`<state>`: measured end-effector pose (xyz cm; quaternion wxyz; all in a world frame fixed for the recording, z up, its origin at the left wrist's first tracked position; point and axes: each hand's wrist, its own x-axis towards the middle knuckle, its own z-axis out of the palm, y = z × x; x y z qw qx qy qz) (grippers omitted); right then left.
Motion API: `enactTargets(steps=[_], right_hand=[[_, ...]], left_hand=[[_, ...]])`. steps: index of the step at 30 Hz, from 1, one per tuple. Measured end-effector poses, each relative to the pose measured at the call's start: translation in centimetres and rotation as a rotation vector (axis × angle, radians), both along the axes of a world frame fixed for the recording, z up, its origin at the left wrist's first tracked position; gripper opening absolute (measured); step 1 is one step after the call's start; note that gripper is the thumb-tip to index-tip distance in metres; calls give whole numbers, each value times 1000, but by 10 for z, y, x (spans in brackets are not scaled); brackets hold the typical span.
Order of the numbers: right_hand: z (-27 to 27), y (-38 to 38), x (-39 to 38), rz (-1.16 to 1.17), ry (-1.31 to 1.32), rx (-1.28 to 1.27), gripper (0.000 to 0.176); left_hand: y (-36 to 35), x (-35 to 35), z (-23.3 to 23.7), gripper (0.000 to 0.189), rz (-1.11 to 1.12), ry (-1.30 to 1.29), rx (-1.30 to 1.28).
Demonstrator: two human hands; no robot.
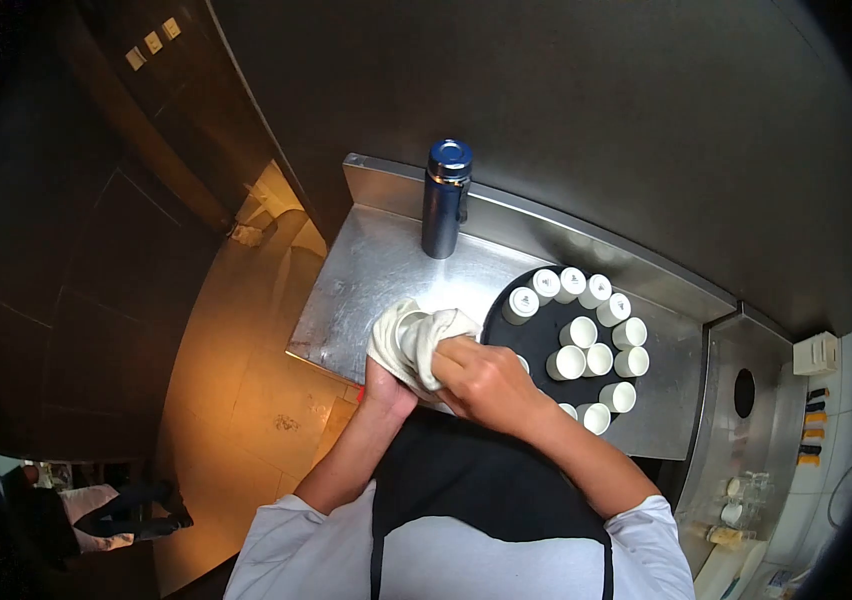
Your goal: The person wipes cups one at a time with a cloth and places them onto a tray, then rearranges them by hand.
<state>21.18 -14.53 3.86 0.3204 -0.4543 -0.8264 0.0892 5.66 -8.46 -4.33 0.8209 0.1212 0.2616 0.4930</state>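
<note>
My left hand [391, 390] is closed around a white cup [407, 335], with an off-white cloth [449, 328] wrapped about it. My right hand [486, 378] grips a bunched part of the same cloth at the cup's mouth, and its fingertips are hidden in the folds. Just right of my hands lies a round black tray [536, 336] bearing several white cups [567, 362]. Some of these at the back stand bottom up with a small dark mark; others show their open mouths. My right forearm partly covers the tray's near side.
A dark blue flask [441, 205] stands on the steel counter [346, 290] against its raised back edge. To the right is a steel surface with a dark oval hole [744, 393], and beyond it several glasses [746, 490]. Another person [96, 515] is at the far lower left.
</note>
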Motion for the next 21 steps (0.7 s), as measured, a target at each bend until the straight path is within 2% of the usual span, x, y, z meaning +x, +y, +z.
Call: enactTargets(steps=[2,3,6,11,14,15,18,19,20,21], right_hand=[[4,-7,1,-17,-50,138,20],[5,-8,2,0,-77,216,20],[9,-9,7,57,-124,315,22],[23,0,17,142,-172,260,35],[-3,3,15,189,20,86,37],[-11,2,14,180,89,-54,33],[-36,-3,4,111,618,-459,30],[-25,-5,10,90,926,-969,31],[-46,0,14,218,1119,-1049,30],[-48,-2,14,194,1011,-942,29]], left_hand=[[0,-6,-15,39,-11,-108,32],[1,-8,-22,41,-51,-244,48],[-2,-12,-11,43,-160,-295,31],[-4,-13,16,43,-218,-50,56],[-12,-8,17,38,-95,181,214],[-17,-6,23,36,5,384,379],[-16,-14,10,44,161,737,987],[-13,-20,14,53,190,888,1117],[-16,-21,5,53,282,960,1221],[-18,-20,-4,51,240,832,1099]])
